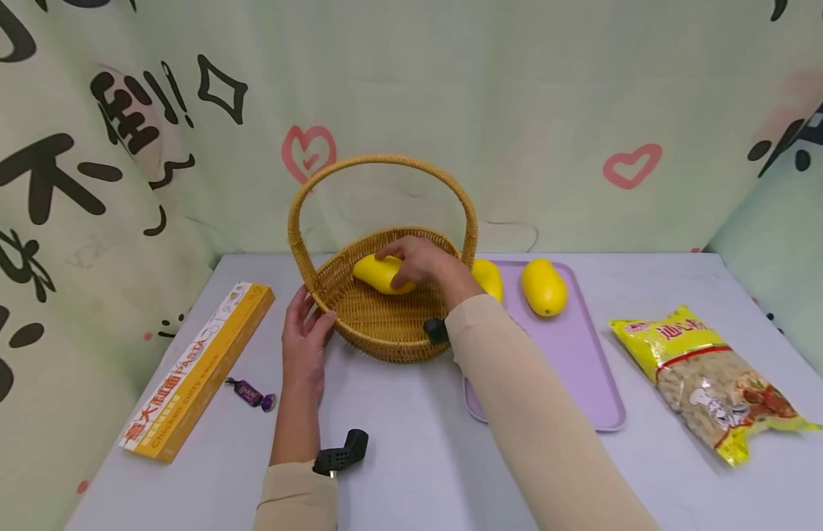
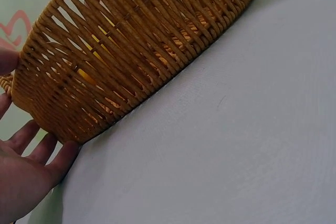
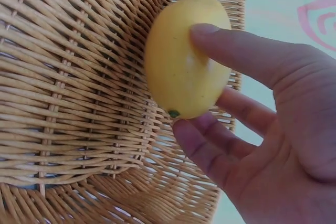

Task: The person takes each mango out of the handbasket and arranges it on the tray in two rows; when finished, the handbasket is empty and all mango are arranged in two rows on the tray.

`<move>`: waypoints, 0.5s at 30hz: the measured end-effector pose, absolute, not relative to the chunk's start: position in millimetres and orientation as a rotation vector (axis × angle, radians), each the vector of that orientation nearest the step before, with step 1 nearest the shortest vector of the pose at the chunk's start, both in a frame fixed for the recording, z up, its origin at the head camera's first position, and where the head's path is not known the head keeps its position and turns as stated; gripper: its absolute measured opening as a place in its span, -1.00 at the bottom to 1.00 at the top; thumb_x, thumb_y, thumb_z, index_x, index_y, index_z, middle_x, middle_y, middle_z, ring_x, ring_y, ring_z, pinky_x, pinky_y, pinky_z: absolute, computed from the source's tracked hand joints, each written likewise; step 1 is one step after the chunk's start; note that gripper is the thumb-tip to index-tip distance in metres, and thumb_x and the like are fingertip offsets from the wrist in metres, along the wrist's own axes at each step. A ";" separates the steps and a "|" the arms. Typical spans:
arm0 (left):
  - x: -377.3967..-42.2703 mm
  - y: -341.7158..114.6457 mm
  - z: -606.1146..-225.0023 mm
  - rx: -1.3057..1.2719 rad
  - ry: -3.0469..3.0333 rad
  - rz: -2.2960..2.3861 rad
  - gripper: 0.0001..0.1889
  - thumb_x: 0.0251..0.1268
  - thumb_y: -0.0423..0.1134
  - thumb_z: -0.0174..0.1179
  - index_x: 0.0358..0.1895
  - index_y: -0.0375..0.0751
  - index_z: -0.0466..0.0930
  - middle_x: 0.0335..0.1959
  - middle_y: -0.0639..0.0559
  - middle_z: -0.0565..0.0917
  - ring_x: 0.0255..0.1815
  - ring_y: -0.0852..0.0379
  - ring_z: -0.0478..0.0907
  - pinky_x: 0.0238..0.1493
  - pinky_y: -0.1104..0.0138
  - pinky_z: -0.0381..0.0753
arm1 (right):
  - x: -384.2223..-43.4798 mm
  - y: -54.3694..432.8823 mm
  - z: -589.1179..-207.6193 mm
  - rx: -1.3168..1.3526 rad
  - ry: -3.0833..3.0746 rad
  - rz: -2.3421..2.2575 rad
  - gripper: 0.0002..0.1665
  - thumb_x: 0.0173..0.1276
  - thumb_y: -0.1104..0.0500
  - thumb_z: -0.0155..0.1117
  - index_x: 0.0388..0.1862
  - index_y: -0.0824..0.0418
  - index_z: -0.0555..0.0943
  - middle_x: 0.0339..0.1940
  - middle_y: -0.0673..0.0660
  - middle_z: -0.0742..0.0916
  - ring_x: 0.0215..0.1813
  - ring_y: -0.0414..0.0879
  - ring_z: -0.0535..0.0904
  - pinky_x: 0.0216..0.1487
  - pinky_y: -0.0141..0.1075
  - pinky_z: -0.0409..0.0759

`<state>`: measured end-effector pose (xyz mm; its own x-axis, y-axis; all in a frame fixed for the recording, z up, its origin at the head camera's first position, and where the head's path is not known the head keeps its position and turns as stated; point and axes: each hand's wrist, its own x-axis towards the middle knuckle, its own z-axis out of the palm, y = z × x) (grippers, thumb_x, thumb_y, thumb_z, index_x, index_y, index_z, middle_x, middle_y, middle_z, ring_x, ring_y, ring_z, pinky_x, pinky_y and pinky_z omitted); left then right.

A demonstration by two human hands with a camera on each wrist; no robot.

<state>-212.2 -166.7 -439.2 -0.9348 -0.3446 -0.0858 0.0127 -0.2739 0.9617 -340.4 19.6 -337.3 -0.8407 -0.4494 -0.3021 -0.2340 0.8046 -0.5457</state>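
A yellow mango (image 1: 377, 274) is inside the wicker basket (image 1: 391, 349), near its back wall. My right hand (image 1: 421, 262) holds it, and in the right wrist view the thumb lies on the near face of the mango (image 3: 181, 56) with fingers round its far side. At the basket's left side, my left hand (image 1: 305, 332) grips the rim by the foot of the tall arched handle. From the left wrist, fingertips show against the lower weave of the basket (image 2: 131, 35), the thumb higher up. Yellow shows through gaps in the weave.
Right of the basket, a purple tray (image 1: 584, 369) bears a second mango (image 1: 544, 287) and another (image 1: 487, 279) partly behind the basket. A bag of beige pieces (image 1: 710, 383) lies far right. To the left are a pasta box (image 1: 199, 372) and a wrapped candy (image 1: 250, 394).
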 end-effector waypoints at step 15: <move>-213.2 -168.8 -440.8 0.404 -1.759 -2.298 -0.30 0.51 -0.33 0.17 0.62 0.20 0.19 0.62 0.06 0.26 0.56 0.06 0.35 0.51 0.21 0.46 | -326.0 29.4 -320.7 -0.530 2.617 -0.765 -0.28 0.40 0.19 0.42 0.51 -0.10 0.49 0.54 0.19 0.48 0.54 0.10 0.38 0.44 -0.05 0.50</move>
